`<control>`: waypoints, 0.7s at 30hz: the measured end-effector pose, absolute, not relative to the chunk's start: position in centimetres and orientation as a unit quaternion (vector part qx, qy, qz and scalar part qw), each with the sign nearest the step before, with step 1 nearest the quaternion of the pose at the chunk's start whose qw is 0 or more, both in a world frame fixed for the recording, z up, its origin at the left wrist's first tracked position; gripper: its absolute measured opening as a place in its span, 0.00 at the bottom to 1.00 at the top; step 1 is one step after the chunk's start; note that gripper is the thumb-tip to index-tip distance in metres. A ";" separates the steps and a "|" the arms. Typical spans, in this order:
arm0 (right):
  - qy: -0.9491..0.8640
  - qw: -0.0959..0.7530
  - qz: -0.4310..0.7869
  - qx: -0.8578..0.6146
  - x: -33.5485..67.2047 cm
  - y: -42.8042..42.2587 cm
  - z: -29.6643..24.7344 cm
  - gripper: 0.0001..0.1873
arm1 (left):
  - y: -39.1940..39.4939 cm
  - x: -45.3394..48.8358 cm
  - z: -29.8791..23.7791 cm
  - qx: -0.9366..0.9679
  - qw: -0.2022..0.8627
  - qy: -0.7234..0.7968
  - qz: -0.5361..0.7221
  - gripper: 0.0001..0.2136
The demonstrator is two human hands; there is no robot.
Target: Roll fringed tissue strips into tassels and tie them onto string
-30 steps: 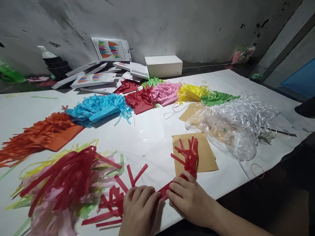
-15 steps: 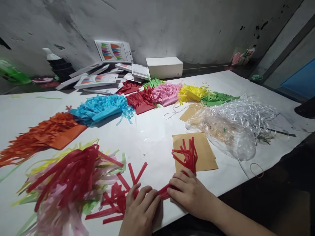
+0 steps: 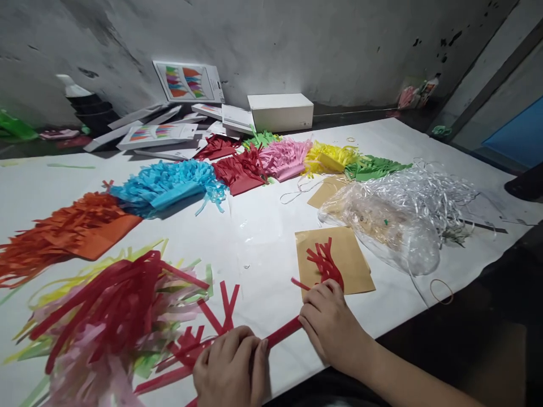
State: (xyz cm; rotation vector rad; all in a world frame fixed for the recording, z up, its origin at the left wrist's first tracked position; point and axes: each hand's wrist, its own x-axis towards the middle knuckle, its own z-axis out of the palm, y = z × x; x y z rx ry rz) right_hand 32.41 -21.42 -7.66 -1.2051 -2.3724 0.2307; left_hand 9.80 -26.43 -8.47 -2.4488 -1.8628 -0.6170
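A red tissue paper tassel [image 3: 283, 332] lies across the front of the white-covered table [image 3: 263, 254], its middle rolled into a narrow band between my hands. Fingers curled, my left hand [image 3: 232, 367] grips the left end of this band; fringe strips fan out beyond it. My right hand [image 3: 333, 325] is closed over the other end, just in front of a brown paper square [image 3: 358, 265]. The right fringe spreads over that paper. Both palms face down, so the fingertips are partly hidden. Left of my left hand rests a loose heap of red, pink, yellow and green paper strips [image 3: 127, 305].
Fringed paper bundles in orange [image 3: 108, 232], blue [image 3: 169, 183], red, pink, yellow and green arc across the table. Behind them are flat printed boxes [image 3: 159, 135] and a white box [image 3: 280, 111]. A clear plastic bag [image 3: 390, 232] and silvery strips lie right, near a rubber band [image 3: 441, 291].
My hands have moved apart, the left one leftward and the right one slightly rightward. A longer stretch of the rolled red band now shows between them. The view has shifted slightly.
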 end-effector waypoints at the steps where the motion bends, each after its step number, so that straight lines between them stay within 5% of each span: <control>1: -0.855 0.235 0.076 -0.456 32.2 -21.5 -7.7 0.07 | -26.2 10.0 -8.2 -0.778 0.006 -0.600 -0.186 0.04; 6: -0.869 0.271 0.035 -0.412 32.0 -21.6 -7.6 0.10 | -25.5 10.3 -7.6 -0.801 0.014 -0.559 -0.213 0.12; 15: -0.936 0.204 0.002 -0.287 30.6 -21.3 -7.9 0.11 | -24.7 10.3 -8.2 -0.841 0.003 -0.471 -0.265 0.14; 21: -0.932 0.208 0.014 -0.297 30.7 -20.7 -8.4 0.10 | -24.8 10.3 -8.2 -0.827 -0.019 -0.490 -0.276 0.07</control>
